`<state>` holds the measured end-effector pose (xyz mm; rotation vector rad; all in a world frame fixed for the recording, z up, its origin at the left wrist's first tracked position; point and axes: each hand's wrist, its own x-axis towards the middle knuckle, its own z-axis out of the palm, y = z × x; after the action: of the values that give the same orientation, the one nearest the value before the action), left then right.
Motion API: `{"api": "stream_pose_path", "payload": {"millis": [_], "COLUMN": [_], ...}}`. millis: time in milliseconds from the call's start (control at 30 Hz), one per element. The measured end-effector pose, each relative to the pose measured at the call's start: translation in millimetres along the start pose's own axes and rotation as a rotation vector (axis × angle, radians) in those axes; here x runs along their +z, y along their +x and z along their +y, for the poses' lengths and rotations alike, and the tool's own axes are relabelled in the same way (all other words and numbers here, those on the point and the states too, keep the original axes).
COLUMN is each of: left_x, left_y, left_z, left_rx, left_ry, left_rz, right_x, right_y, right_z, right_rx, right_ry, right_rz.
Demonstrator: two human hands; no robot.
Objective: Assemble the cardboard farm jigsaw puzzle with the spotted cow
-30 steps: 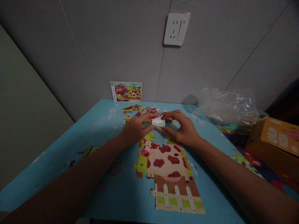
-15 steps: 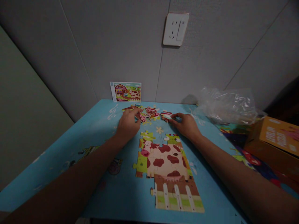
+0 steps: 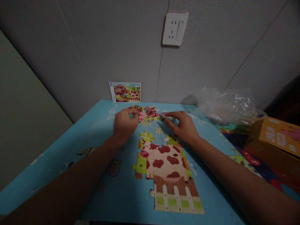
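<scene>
My left hand (image 3: 126,122) is at the left side of a pile of loose puzzle pieces (image 3: 151,112), thumb and forefinger closed on a puzzle piece at the pile's edge. A piece with pink on it (image 3: 142,117) lies by its fingertips. Opposite, my right hand (image 3: 181,125) reaches the pile's right side with thumb and fingers apart, fingertips touching pieces there. Nearer to me lies a joined puzzle section (image 3: 167,162), showing a spotted cow above a white fence. Its upper edge has a gap between two green pieces.
A picture card (image 3: 125,92) of a farm leans on the wall at the table's back edge. Clear plastic wrapping (image 3: 228,106) sits at the back right, beside an orange puzzle box (image 3: 276,140). A socket (image 3: 175,29) is on the wall above the blue table (image 3: 112,197).
My left hand has rolled over, its fingers drawing closed at the pile. My right hand has shifted slightly left, its fingers stretching over the pieces. The joined section is unchanged.
</scene>
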<state>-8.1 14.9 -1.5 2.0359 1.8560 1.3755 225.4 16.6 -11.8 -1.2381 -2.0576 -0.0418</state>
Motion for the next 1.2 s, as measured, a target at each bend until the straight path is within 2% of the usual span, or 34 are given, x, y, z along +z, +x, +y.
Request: {"api": "stream_pose_path", "payload": {"millis": [67, 100, 200, 300, 367, 433, 500, 567, 633, 700, 800, 900, 1033, 1133, 1200], "left_x": [-3.3, -4.1, -3.1, 0.5, 2.5, 3.9, 4.9, 5.3, 4.9, 3.8, 2.3, 3.6, 7.8, 9.3, 9.5], "left_y": [-0.7, -1.9, -7.4, -12.9, -14.6, -13.9, -10.4, -3.6, 6.0, 16.5, 28.2, 31.4, 30.1, 31.8, 34.8], "left_z": [4.7, 7.1, 13.4, 16.3, 16.3, 14.4, 9.2, -1.0, -16.3, -34.7, -59.5, -72.7, -74.2, -71.1, -69.8], "left_rx": [0.0, 0.019, 0.11, 0.154, 0.155, 0.151, 0.105, -0.034, -0.241, -0.365, -0.454, -0.533, -0.561, -0.519, -0.454], "left_ry": [-0.17, -0.267, -0.478, -0.525, -0.519, -0.486, -0.426, -0.35, -0.263, -0.199, -0.092, 0.025, 0.087, 0.114, 0.126], "left_rz": [0.023, -0.012, -0.216, -0.378, -0.415, -0.388, -0.279, -0.101, 0.089, 0.231, 0.37, 0.355, 0.289, 0.195, 0.119], "right_x": [-0.4, -0.2, 1.5, 3.1, 3.4, 3.1, 2.8, 3.1, 4.6, 7.8, 14.4, 19.8, 21.4, 18.5, 16.1], "right_y": [-1.9, -3.0, -6.0, -7.6, -7.2, -5.2, -2.2, 1.1, 3.8, 5.5, 6.6, 7.0, 8.6, 9.6, 9.0], "right_z": [-6.5, -9.4, -15.4, -17.0, -15.1, -10.2, -1.7, 9.8, 22.4, 33.8, 45.2, 50.4, 52.4, 50.7, 48.1], "right_rx": [-0.04, -0.061, -0.099, -0.047, 0.015, 0.088, 0.165, 0.241, 0.313, 0.369, 0.386, 0.393, 0.493, 0.603, 0.621], "right_ry": [0.092, 0.142, 0.263, 0.321, 0.345, 0.346, 0.31, 0.25, 0.184, 0.078, -0.05, -0.083, -0.028, 0.026, 0.078], "right_rz": [-0.033, -0.054, -0.072, -0.039, -0.007, 0.046, 0.116, 0.181, 0.196, 0.137, 0.021, 0.0, -0.051, -0.035, 0.0]}}
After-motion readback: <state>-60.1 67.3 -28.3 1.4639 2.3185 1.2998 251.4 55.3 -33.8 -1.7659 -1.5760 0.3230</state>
